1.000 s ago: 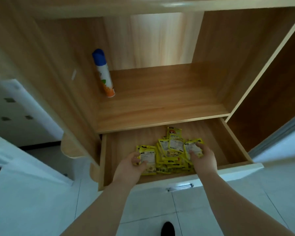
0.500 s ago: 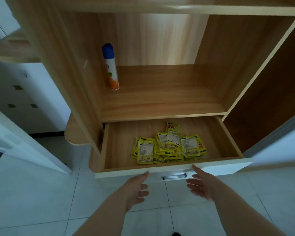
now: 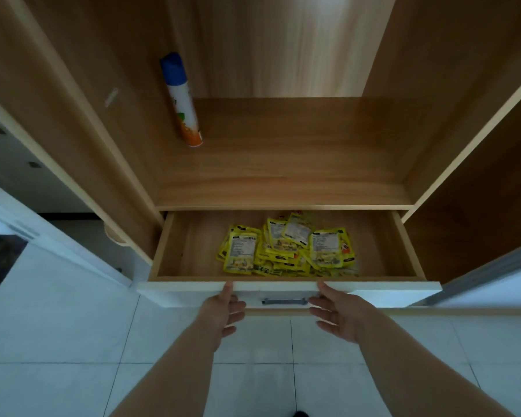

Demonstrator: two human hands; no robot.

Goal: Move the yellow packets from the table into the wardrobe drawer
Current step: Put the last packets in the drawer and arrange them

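Head view looks down into an open wooden wardrobe, whose light-brown side walls and back fill most of the frame above a pale tiled floor. Its broad shelf spans the compartment. Below the shelf's front edge the drawer stands pulled out, wooden inside, with a white front panel facing the person. The yellow packets lie in the drawer in a loose, overlapping heap, a little right of its middle and close to the front wall, with the rearmost ones partly tucked under the shelf's front edge; several on top show a printed label side up. A tall aerosol can with a blue cap, white body and orange base stands at the shelf's back-left corner, just beside the left wall. Both bare forearms reach up from the bottom edge of the frame to the drawer front. The left hand is spread with its fingers straight, thumb tip at the top edge of the white panel, left of the handle. The right hand mirrors it on the handle's right, fingers likewise straight and relaxed, thumb at the same edge. Neither hand holds anything — whether the palms press the panel or merely hover at it cannot be told. Between them sits the small dark metal handle, untouched, at the middle of the panel.
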